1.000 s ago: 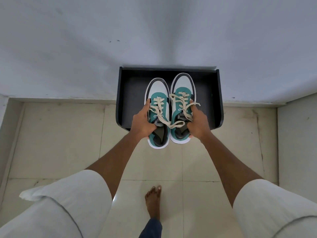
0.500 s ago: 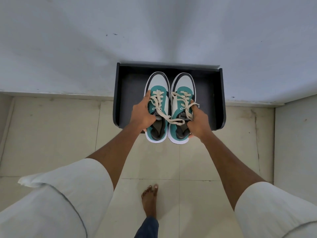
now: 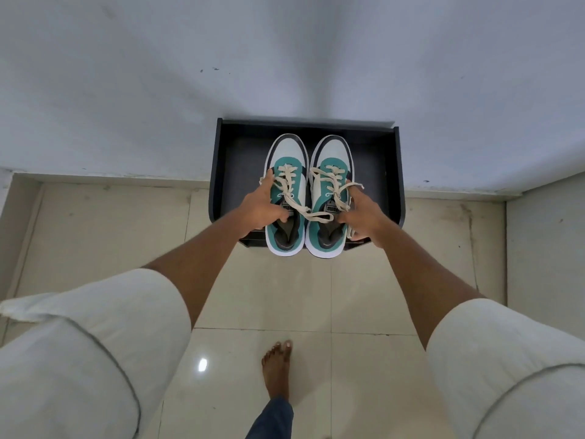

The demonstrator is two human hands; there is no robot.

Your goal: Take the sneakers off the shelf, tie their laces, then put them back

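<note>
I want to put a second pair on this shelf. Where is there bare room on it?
Bare strips of the black shelf lie between each side wall and the sneakers, left and right. The middle is crowded: both shoes side by side, left hand and right hand gripping them.

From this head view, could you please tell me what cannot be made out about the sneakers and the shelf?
- Whether the laces are tied: too tangled to tell.
- Sneakers' outer sides: covered by the left hand and right hand.
- Shelf lower tiers: hidden beneath its top.
- Sneaker soles: face away.
</note>
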